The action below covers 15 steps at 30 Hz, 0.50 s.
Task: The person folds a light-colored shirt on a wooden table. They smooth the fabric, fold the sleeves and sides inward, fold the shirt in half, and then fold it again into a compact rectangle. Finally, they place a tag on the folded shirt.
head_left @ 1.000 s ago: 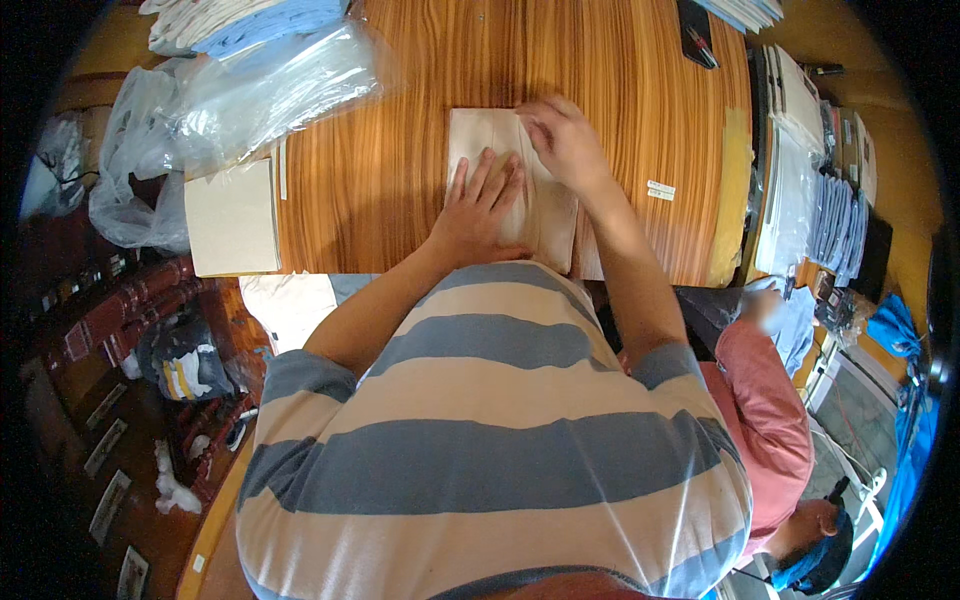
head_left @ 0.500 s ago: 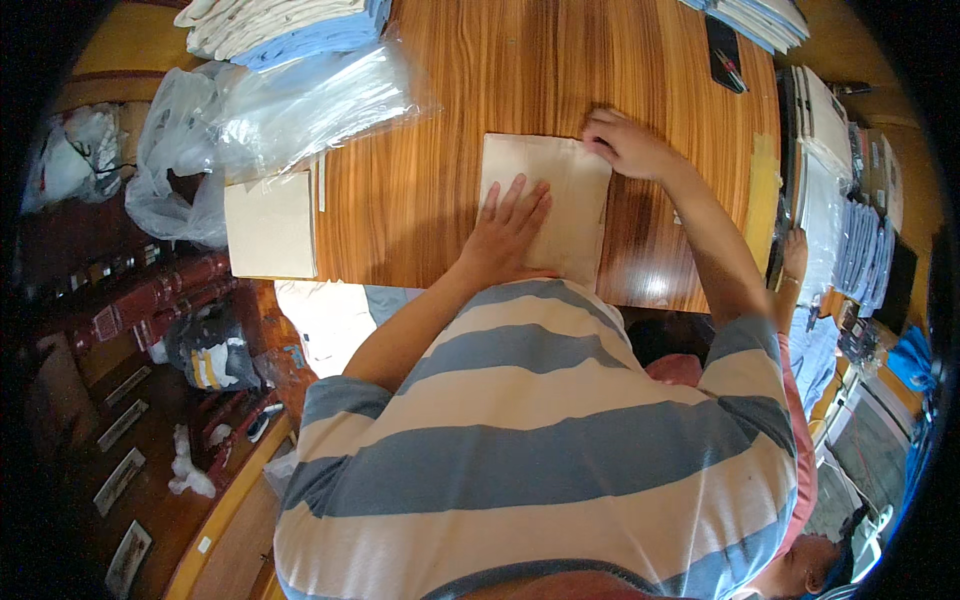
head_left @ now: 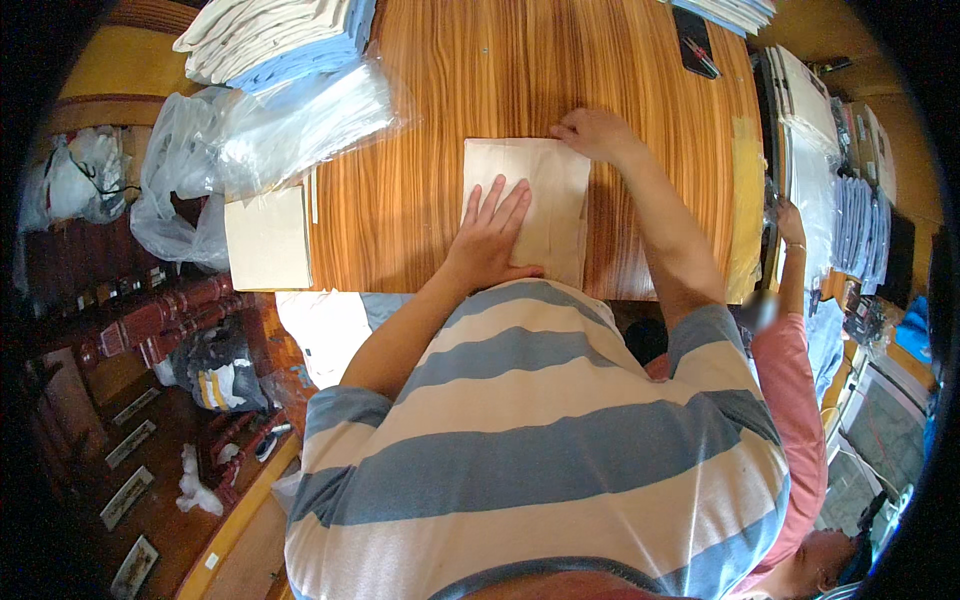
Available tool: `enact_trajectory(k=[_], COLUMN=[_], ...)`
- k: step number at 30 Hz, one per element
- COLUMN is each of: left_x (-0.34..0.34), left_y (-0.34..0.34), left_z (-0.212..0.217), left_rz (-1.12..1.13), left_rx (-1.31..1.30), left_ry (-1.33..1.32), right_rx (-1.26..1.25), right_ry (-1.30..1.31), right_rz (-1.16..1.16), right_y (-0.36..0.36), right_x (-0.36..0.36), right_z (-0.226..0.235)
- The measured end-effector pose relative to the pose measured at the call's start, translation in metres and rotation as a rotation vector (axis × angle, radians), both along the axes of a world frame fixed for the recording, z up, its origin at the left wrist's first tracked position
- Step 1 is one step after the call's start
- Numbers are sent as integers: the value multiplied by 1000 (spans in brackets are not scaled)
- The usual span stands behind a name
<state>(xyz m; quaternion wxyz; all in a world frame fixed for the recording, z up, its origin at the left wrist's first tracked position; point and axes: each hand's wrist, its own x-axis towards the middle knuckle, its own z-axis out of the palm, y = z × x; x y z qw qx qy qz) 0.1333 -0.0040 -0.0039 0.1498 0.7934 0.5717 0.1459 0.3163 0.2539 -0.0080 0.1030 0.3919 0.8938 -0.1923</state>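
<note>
A: How do your hands stand?

B: Your left hand [head_left: 492,235] lies spread, palm down, on the near left part of a folded beige sheet [head_left: 548,215]. Your right hand [head_left: 598,137], fingers bent, reaches the sheet's far right corner; whether the fingertips pinch it or merely press it, I cannot tell.

A: Where does the sheet rest, and how far along are you?

B: It lies flat on the wood-grain table [head_left: 400,215], its near end close against your striped shirt [head_left: 530,450]. Judging by its straight edges, your folding looks largely done. The far right corner seems the part left in hand, and the sheet lies outside any bag. Whether it is cloth or paper is unclear.

A: What surrounds you?

B: Left of the sheet, a cream stack [head_left: 266,245] sits at the table's near edge. Beyond it, to the sheet's far left, clear plastic bags [head_left: 315,115] lie before a pile of folded clothes [head_left: 275,40]. Well to the sheet's far right is a black slab [head_left: 690,32] with a small red tool [head_left: 707,66] on it. Right of the sheet, past a yellow strip [head_left: 746,200], a co-worker's hand [head_left: 789,222] reaches up beside you from a red sleeve [head_left: 790,385].
</note>
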Motion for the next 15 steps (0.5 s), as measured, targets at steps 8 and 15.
enact_trajectory(k=[8,15], left_x=[-2,-29], left_y=[-8,-51], left_z=[-3,13], left_rz=[-1,-57], left_rx=[23,14], left_ry=[-24,58], right_rx=[92,267], right_ry=[26,599], right_rz=[-291,-116], right_y=[-30,-189], right_x=[47,36], right_z=[27,40])
